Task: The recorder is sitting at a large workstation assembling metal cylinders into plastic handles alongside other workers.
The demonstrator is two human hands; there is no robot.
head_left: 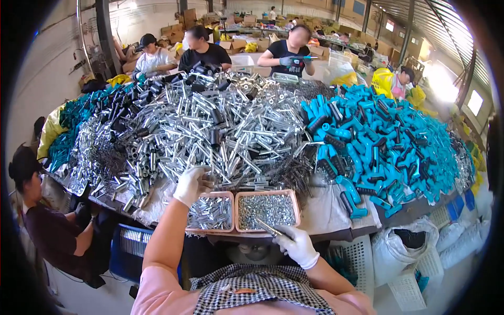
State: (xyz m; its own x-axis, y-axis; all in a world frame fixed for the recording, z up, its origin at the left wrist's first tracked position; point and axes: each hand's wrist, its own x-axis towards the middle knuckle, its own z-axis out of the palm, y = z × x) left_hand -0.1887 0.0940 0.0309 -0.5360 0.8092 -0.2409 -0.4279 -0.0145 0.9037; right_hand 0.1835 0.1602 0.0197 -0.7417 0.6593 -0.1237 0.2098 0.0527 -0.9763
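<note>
My right hand (pixel 298 247), in a white glove, is closed round a slim silver metal tube (pixel 268 227) that points up and left above the table's front edge. My left hand (pixel 193 185), gloved in white too, is at the near edge of a heap of silver metal tubes (pixel 231 142). Its fingers are curled, and whatever they may hold is hidden. Below it stands a pink tray of short metal pins (pixel 231 198). Beside that, a second pink tray (pixel 294 195) holds many tiny metal pieces, just beyond the tube in my right hand.
Teal and black handles (pixel 378 142) are heaped on the right, with dark springs (pixel 291 173) beside them. Co-workers sit along the far side; another person (pixel 47 210) sits at the left. A white sack (pixel 401 247) and white plastic crates (pixel 362 257) stand at the lower right.
</note>
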